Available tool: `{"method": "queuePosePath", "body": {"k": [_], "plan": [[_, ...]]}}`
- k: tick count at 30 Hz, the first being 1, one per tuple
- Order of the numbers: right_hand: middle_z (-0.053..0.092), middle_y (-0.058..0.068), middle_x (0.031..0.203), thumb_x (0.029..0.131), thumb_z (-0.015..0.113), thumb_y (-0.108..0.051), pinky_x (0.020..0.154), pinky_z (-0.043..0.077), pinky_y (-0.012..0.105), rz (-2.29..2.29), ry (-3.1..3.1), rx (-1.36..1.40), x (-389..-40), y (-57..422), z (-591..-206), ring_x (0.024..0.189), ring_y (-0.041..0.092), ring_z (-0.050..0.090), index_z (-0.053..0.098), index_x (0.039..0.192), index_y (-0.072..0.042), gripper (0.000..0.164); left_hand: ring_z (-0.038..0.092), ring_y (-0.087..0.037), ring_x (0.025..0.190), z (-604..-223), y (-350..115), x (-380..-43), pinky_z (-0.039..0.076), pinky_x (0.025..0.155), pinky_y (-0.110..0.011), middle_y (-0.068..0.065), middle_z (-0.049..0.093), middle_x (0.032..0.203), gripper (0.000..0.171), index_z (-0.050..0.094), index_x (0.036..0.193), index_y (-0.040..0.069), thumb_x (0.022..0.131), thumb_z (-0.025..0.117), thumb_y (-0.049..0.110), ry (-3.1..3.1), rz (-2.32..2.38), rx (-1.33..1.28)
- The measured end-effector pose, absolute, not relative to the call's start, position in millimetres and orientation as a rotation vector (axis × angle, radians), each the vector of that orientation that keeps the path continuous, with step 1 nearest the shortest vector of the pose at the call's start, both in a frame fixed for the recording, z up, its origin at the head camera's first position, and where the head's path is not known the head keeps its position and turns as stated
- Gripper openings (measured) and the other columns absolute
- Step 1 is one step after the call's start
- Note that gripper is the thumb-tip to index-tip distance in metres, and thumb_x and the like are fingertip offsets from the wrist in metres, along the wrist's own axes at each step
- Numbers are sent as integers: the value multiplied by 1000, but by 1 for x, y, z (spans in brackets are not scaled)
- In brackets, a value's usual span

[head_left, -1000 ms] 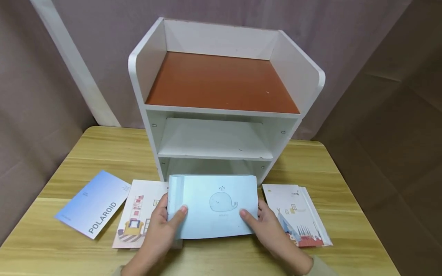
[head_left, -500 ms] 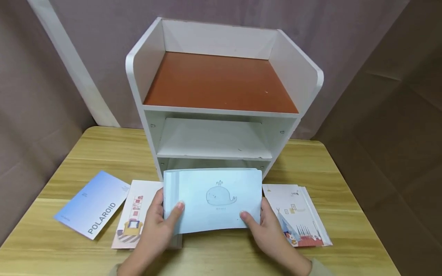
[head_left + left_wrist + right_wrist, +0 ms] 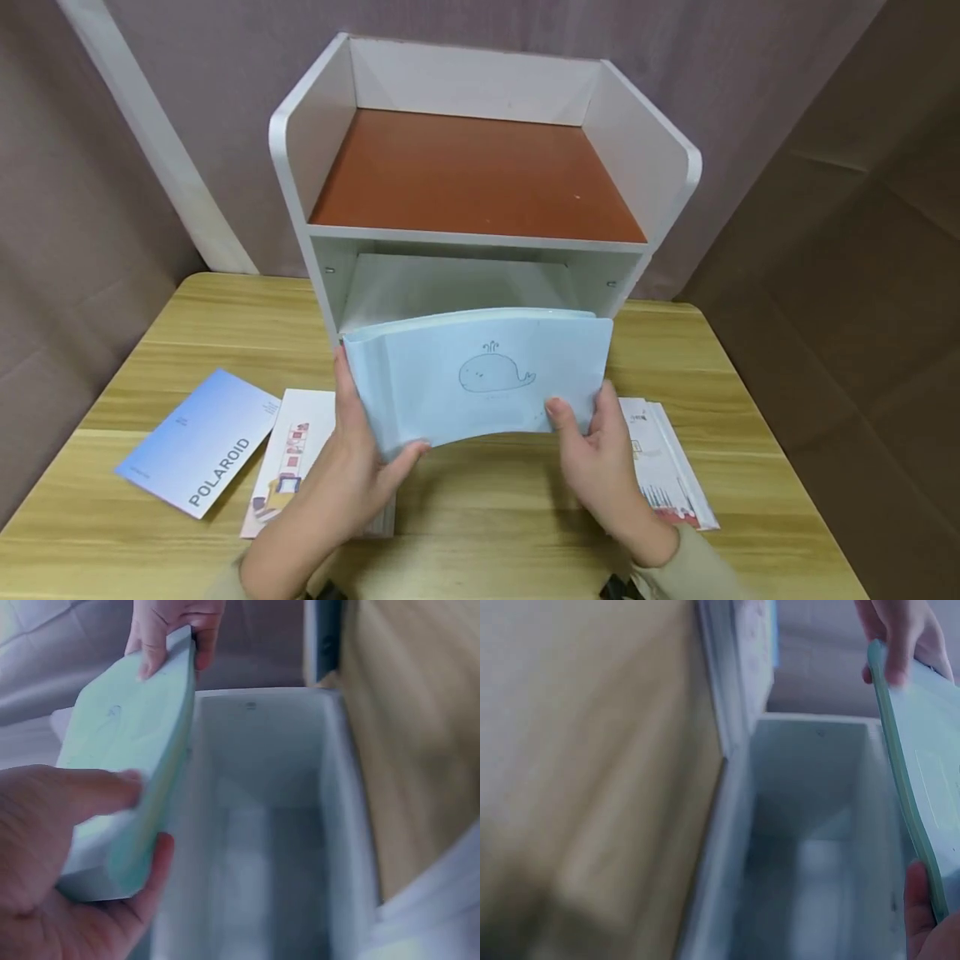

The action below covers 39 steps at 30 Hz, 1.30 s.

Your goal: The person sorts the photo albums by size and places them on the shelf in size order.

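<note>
In the head view a light blue book (image 3: 487, 400) with a whale drawing is held up in front of the white shelf unit (image 3: 675, 158). It bows slightly and covers part of the unit's lower front. My left hand (image 3: 352, 467) grips its left end, thumb along the lower edge. At the other end my right hand (image 3: 600, 467) pinches it, thumb on the cover. Both wrist views show thumbs on the cover side and fingers behind, with an open shelf compartment (image 3: 247, 772) beside the book.
On the wooden table (image 3: 480, 517) lie a blue and white booklet marked POLAROID (image 3: 202, 442) and a white illustrated book (image 3: 288, 450) at left. Another pale illustrated book (image 3: 667, 458) lies at right. A grey-mauve curtain (image 3: 187, 75) hangs behind the unit.
Both hands have raised the light blue book and carried it forward toward the shelf unit. It now bends more, and the left thumb has shifted to its lower edge.
</note>
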State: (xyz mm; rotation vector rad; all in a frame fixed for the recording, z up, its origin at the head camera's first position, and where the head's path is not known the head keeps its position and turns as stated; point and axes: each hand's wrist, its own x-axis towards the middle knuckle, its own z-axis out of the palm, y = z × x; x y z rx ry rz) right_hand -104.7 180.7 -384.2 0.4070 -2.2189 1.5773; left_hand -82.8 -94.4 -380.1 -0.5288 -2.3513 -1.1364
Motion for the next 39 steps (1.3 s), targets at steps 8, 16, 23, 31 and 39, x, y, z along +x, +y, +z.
{"method": "queuePosePath", "body": {"k": [8, 16, 23, 31, 39], "plan": [[58, 9, 121, 97, 56, -2, 84, 50, 23, 1566, -2124, 482, -124, 177, -346, 110, 20, 58, 43, 130, -1, 36, 36, -41, 124, -350, -99, -91, 51, 85, -53, -24, -2, 156, 125, -18, 150, 2, 74, 82, -2, -2281, -1082, -639], [58, 20, 120, 97, 56, -4, 76, 55, 29, 1722, -1984, 560, -140, 171, -309, 101, 27, 64, 35, 133, -5, 43, 47, -29, 109, -325, -103, -107, 55, 77, -35, -14, 14, 156, 114, -2, 154, 4, 76, 80, -3, -2152, -1188, -674], [56, 19, 119, 99, 52, -7, 64, 56, 29, 1648, -2060, 614, -141, 173, -297, 92, 27, 64, 25, 140, -9, 48, 51, -31, 118, -324, -97, -108, 50, 88, -27, -7, 13, 158, 103, 8, 156, 8, 77, 74, -8, -2038, -1419, -642], [50, -1, 127, 80, 79, -11, 59, 54, 28, 1396, -2415, 622, -133, 181, -293, 88, 17, 60, 12, 150, -24, 98, 53, -31, 118, -326, -98, -108, 51, 87, -24, -8, 21, 156, 98, 16, 155, 7, 77, 72, -12, -1980, -1442, -601], [37, -1, 142, 70, 86, -11, 81, 49, 30, 1101, -2438, 563, -132, 181, -288, 111, 17, 49, -2, 154, -30, 123, 51, -31, 118, -319, -97, -109, 50, 89, -25, -9, 23, 155, 94, 19, 153, 4, 76, 70, -16, -1911, -1467, -643]]}}
